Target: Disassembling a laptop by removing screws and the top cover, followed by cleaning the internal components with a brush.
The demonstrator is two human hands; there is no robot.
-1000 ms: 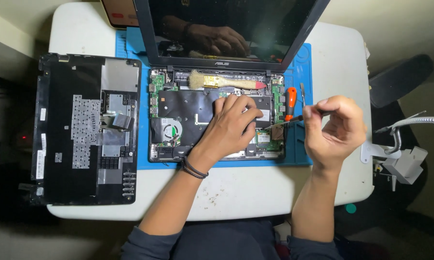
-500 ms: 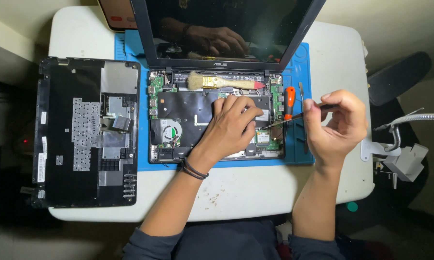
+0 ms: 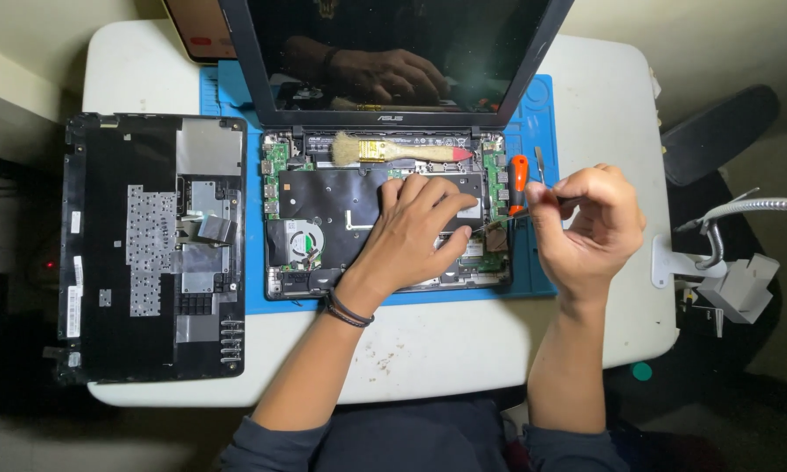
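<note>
An opened laptop base lies on a blue work mat, its circuit boards, fan and black battery showing. My left hand lies flat on the black battery with fingers spread. My right hand is closed around a thin metal tool whose tip reaches the right side of the base, close to my left fingertips. A small brush with a wooden handle rests across the top of the base. The laptop screen stands open behind.
The removed keyboard cover lies upside down at the left of the white table. An orange-handled screwdriver and a slim metal tool lie on the mat's right. A lamp clamp sits at the table's right edge.
My right hand has shifted slightly left and down with the thin tool. My left hand stays on the battery.
</note>
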